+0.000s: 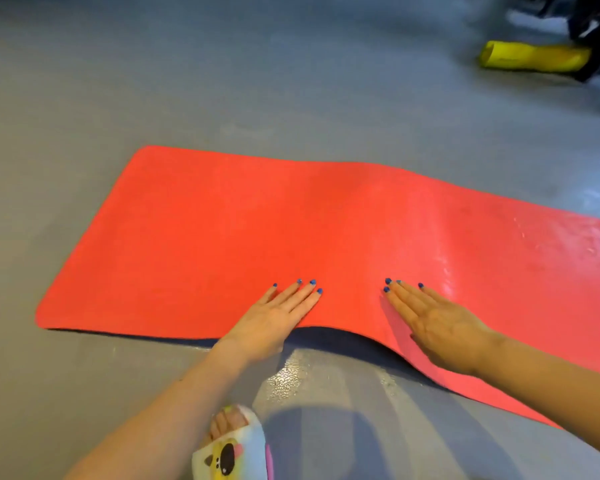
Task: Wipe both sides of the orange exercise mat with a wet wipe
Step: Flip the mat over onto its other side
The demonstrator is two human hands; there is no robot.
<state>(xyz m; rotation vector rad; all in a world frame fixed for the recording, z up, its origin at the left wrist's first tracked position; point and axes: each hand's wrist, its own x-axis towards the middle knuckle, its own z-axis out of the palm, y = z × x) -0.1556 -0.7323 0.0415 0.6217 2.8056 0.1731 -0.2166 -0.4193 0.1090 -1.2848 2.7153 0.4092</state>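
The orange exercise mat [222, 237] lies spread on the grey floor, running from the left out past the right edge of view. Its near edge arches up off the floor between my hands, showing a dark underside. My left hand [274, 317] rests flat on the mat near that raised edge, fingers straight. My right hand [437, 327] lies flat on the mat to the right, fingers straight too. The mat's right part shines wet. No wet wipe is visible.
My foot in a patterned slipper [236, 448] stands on the floor just in front of the mat. A yellow rolled object [530, 58] lies far back right beside dark blurred shapes [589, 32]. Grey floor [84, 98] surrounds the mat.
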